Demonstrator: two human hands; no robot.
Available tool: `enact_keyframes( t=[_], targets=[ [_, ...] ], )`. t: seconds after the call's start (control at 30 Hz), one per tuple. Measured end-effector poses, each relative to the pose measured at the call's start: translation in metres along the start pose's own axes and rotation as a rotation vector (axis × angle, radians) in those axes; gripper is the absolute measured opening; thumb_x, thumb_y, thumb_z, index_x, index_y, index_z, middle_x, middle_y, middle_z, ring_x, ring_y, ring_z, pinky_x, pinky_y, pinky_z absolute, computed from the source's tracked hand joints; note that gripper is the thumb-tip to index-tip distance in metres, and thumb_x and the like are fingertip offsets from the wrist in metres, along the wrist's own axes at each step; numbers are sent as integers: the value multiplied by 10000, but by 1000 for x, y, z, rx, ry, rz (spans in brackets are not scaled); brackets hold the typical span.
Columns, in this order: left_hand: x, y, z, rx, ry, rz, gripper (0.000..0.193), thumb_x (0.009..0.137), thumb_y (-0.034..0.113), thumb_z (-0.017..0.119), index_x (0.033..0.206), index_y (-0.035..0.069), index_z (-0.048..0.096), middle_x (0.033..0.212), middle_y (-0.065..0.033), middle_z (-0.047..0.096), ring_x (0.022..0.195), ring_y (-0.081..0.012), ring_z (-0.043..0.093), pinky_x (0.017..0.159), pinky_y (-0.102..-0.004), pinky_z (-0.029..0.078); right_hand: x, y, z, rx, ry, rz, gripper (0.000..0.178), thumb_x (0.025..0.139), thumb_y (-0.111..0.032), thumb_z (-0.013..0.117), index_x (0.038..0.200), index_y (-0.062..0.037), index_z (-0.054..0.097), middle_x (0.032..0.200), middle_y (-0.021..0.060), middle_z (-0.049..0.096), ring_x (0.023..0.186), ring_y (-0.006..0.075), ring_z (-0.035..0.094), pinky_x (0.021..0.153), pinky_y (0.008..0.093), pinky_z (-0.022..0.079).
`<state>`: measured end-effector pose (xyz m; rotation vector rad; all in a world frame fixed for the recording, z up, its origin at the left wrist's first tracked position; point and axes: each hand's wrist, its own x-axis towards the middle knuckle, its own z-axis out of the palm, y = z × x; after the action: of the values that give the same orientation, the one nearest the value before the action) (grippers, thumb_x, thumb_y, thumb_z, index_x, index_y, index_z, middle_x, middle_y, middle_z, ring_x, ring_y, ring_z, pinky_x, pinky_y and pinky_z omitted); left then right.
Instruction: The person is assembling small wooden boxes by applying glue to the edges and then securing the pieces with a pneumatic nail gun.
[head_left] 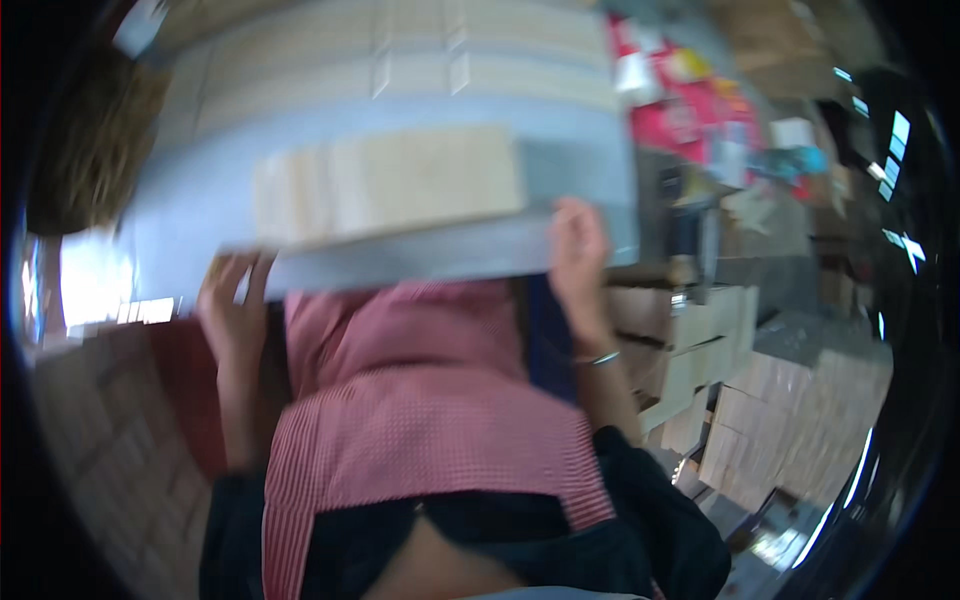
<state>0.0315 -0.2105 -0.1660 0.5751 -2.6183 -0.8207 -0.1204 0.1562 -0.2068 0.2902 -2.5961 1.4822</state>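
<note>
A row of pale wooden boards or blocks [400, 185] lies across the grey-blue tabletop [420, 250] in front of me, its pieces blurred together. My left hand [232, 300] is at the table's near edge, by the left end of the wood, with a gap between thumb and fingers. Nothing shows in it. At the right part of the same edge is my right hand [580, 255], apart from the wood, its bent fingers smeared by motion. Whether it grips the edge or anything small cannot be made out.
More pale wooden pieces [300, 75] lie along the table's far side. Stacked wooden blocks stand at the lower left [110, 430] and lower right [790, 410]. Beyond the table's right edge are a red-pink cloth or bag [680, 105] and mixed clutter. A brown bushy shape [95, 140] is at the far left.
</note>
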Motion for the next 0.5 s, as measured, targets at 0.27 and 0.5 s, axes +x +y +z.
enact_keyframes(
  t=[0.27,0.5],
  targets=[
    [-5,-4,4,-70,54,36,135,834,11,766,955,-44,742,893,-80,688,716,-176,598,641,-291,486,5,-36,5,-223,-276,-212,223,872,28,663,1095,24,661,945,79,669,747,175,580,688,287,484],
    [-2,-3,1,-71,52,54,131,828,-1,769,949,-44,744,893,-82,690,707,-172,595,632,-282,486,21,-52,7,-272,-240,-348,152,827,47,713,970,15,677,822,66,645,653,181,550,621,290,465]
  ],
)
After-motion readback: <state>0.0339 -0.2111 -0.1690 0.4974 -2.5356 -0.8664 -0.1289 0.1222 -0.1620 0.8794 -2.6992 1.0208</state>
